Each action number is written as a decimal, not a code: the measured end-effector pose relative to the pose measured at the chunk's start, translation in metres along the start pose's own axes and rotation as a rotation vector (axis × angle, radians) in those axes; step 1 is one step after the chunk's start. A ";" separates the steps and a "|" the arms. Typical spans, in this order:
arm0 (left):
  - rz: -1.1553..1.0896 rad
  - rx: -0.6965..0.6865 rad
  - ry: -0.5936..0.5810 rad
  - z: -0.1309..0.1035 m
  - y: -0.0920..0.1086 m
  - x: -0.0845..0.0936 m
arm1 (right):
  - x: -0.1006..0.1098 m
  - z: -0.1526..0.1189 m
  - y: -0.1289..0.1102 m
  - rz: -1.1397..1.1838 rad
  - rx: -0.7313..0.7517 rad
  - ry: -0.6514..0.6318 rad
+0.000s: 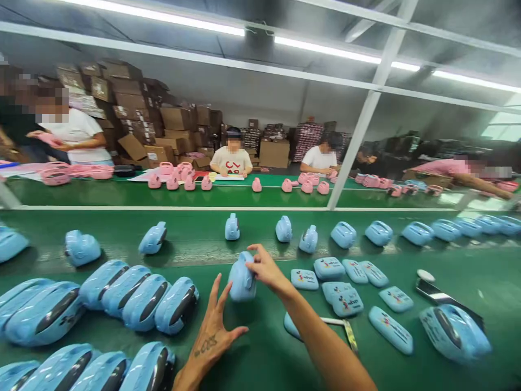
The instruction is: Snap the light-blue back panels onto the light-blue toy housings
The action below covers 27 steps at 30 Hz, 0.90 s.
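A glossy blue plastic casing with a handle-like ridge [241,283] stands upright in front of me. My right hand [266,271] comes over from the right and holds its upper right side between thumb and fingers. My left hand [214,328], tattooed near the wrist, is spread open just left of the casing. Its fingertips are close to the casing's left side; whether they touch, I cannot tell. Right of my hands lie several blue printed covers [342,298] with a cartoon figure. One blue piece [292,326] is partly hidden behind my right forearm.
Rows of blue casings with black strips [140,301] fill the left side. More casings [342,234] line the green belt [260,254] beyond. A casing [456,332] sits right, by a dark strip [450,304]. Across, people [232,160] work among pink casings [189,182].
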State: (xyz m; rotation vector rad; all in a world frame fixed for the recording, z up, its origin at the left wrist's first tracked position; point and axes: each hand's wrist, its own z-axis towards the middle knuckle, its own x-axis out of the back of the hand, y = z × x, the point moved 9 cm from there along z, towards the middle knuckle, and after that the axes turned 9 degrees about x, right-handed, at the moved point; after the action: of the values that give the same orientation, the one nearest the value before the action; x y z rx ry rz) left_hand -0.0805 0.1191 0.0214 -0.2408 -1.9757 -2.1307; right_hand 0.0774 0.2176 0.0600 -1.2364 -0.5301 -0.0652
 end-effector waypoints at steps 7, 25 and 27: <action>-0.399 0.206 -0.058 0.002 -0.040 -0.023 | 0.036 -0.065 0.012 -0.287 -0.054 -0.076; -1.270 0.662 -0.051 -0.015 -0.122 -0.030 | 0.119 -0.089 0.107 -0.845 -0.163 -0.318; -1.310 0.704 -0.006 -0.019 -0.119 -0.032 | 0.120 -0.091 0.109 -0.820 -0.159 -0.291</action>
State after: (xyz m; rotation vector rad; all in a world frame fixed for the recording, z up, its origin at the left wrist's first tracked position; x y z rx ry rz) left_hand -0.0819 0.1101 -0.1025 1.5103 -3.1283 -1.5521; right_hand 0.2500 0.2006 -0.0063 -1.1158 -1.2825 -0.6350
